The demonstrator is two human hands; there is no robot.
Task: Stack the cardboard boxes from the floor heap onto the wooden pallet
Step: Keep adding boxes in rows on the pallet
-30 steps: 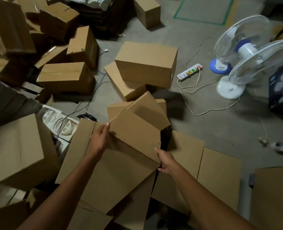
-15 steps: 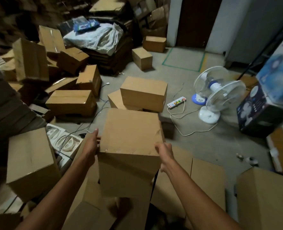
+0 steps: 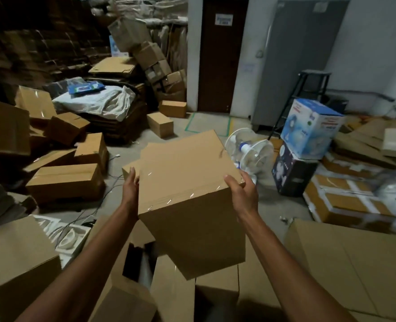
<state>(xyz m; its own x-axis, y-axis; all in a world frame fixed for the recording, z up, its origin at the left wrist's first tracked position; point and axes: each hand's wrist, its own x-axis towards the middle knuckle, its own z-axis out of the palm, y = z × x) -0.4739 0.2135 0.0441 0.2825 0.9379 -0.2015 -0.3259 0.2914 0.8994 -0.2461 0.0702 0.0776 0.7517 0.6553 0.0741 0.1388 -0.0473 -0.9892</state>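
— Where was the box (image 3: 187,182)?
— Up in the air, tilted, between both hands, above open cartons (image 3: 173,296) at the person's feet

— And the grip?
— The left hand (image 3: 130,187) pressed flat against its left side, fingers straight. The right hand (image 3: 243,194) grasped the right top edge, thumb on top and fingers curled round the side

— What lay beyond?
— Two white fans (image 3: 250,152) on the floor (image 3: 192,122) just behind the box. To their right a blue carton (image 3: 310,129) stood on a dark carton (image 3: 292,173). The heap (image 3: 64,182) sprawled at the left. Farthest off, a dark door (image 3: 222,54) stood closed in the white wall (image 3: 378,43)
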